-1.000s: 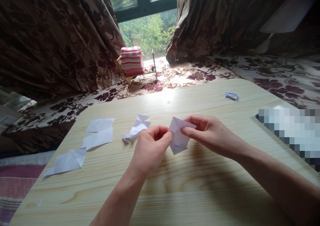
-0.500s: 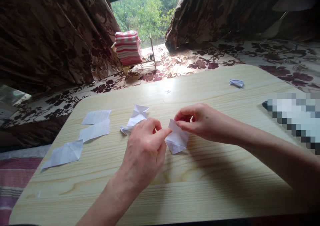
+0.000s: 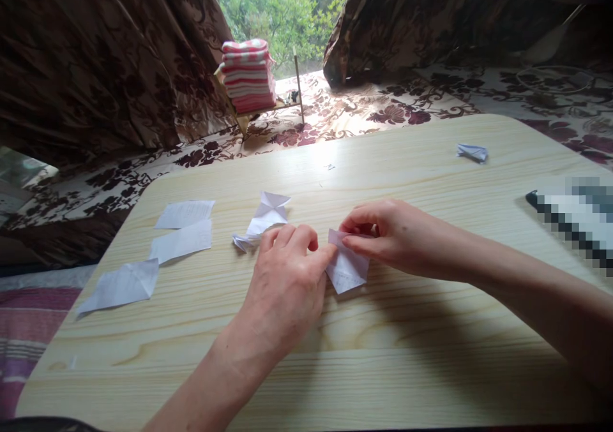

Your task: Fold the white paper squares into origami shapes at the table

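Paper [image 3: 348,267], small, white, folded, outline roughly 5-sided, faint printed marks on its lower half, 1 corner pointing down to about 6 o'clock. I see it near the middle of the table [image 3: 239,368]; flat on the wood or slightly lifted, can't tell.

Right hand [image 3: 390,234]: thumb and forefinger pinched together on the paper's upper edge, no gap at the tips, other fingers curled behind. Left hand [image 3: 287,279]: thumb tip against the paper's left edge, forefinger bent with a narrow gap above the thumb, remaining fingers arched down toward the wood; whether they grip anything I can't tell.

Clock directions from the paper. At 10 o'clock, a creased folded piece [image 3: 271,214], twisted at its near end, just beside the left hand. Toward 9 to 10 o'clock, 3 thin sheets [image 3: 181,242], 1 with visible creases. At 2 o'clock, well apart, a narrow, tightly folded piece [image 3: 472,153]. At 3 o'clock, a pixelated slab [image 3: 575,221] with a dark edge.

Table is pale, streaky wood grain, corners rounded. At 11 o'clock past its far edge, I get soft pink-and-white cloths [image 3: 248,78] stacked on a small stand [image 3: 263,108]. Floral fabric [image 3: 393,110] lies beneath; dark patterned curtains [image 3: 119,55] hang behind.
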{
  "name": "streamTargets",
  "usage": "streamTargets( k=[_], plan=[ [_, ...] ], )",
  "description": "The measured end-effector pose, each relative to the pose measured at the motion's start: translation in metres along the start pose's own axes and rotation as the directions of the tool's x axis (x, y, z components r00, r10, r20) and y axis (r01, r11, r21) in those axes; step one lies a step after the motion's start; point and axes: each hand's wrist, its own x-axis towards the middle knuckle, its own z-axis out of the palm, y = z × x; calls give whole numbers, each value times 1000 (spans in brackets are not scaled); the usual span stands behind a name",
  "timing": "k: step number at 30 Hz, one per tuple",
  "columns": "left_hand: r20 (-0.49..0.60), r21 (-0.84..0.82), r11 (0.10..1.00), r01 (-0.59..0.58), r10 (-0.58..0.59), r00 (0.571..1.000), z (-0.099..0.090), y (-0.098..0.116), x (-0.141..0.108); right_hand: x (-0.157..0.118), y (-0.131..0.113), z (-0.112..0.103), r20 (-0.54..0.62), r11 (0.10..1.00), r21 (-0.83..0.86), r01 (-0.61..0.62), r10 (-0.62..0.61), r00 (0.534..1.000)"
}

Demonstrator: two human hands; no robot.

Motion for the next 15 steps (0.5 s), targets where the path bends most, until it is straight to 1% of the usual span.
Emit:
streamTargets(
  k=[3, 6, 10, 12, 15],
  plan=[
    [5, 12, 1000, -2, 2, 1000, 0, 1, 0, 0, -1, 0, -3, 999, -49, 24, -24, 1000],
    [17, 8, 1000, 2, -2, 1000, -1, 2, 0, 0, -2, 0, 5, 998, -56, 32, -32, 999],
    [23, -57, 998, 31, -30, 999, -2, 2, -2, 0, -1, 2, 3, 997, -60, 39, -39, 999],
    [-8, -123, 990, 75, -76, 997, -4, 2, -4, 0, 1, 3, -20, 997, -57, 51, -52, 998],
    [-42, -273, 941, 201, -220, 975, -8, 2, -7, -1, 1, 2, -51, 998, 36, 57, -55, 997]
  ],
)
